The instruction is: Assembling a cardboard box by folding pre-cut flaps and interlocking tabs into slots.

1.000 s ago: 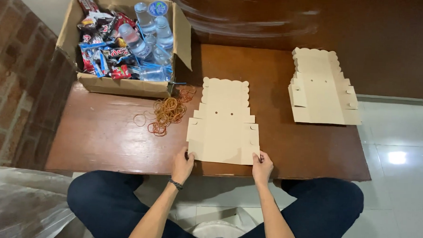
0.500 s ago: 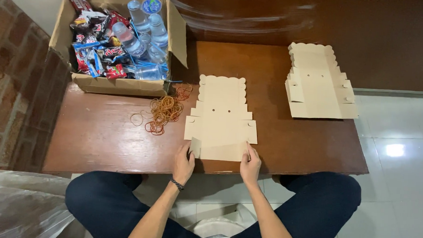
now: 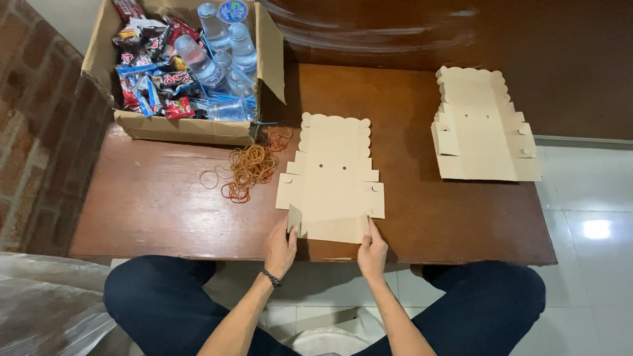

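A flat, unfolded tan cardboard box blank (image 3: 333, 177) with a scalloped far edge lies on the brown wooden table (image 3: 154, 200) in front of me. My left hand (image 3: 281, 245) pinches its near left corner, where a small flap is lifted. At the near right corner, my right hand (image 3: 373, 251) grips the edge with the fingers pressed against the side flap. Both hands sit at the table's front edge.
A stack of the same flat blanks (image 3: 483, 128) lies at the right. An open cardboard box (image 3: 184, 61) of snack packets and water bottles stands at the far left. A heap of rubber bands (image 3: 250, 165) lies beside the blank. A brick wall is at the left.
My hands have moved inward along the blank's near edge and started lifting its side flaps. The camera view shifted slightly.
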